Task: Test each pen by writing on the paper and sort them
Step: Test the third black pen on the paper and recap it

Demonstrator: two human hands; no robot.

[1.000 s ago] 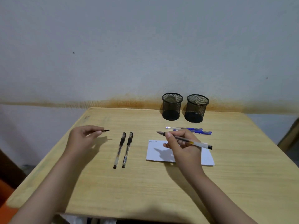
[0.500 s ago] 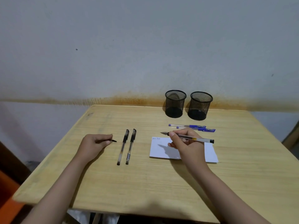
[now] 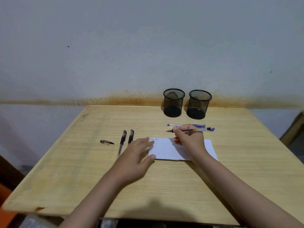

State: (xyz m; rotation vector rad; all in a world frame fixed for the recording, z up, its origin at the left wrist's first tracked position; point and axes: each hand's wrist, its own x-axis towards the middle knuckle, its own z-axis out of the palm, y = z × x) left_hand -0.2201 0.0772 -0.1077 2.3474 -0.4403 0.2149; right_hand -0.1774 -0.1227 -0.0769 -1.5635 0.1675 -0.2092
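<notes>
Light wooden table [image 3: 164, 186], grey wall [image 3: 131, 46] with rusty stain band [image 3: 115, 100]

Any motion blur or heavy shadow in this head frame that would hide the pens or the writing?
Head view: the left hand is smeared by motion blur, covering the lower ends of the two black pens. The right hand and its uncapped pen are sharp. Soft hand shadows fall on the paper; its blue scribble stays visible. Wide-angle bending bows the table edge.
</notes>
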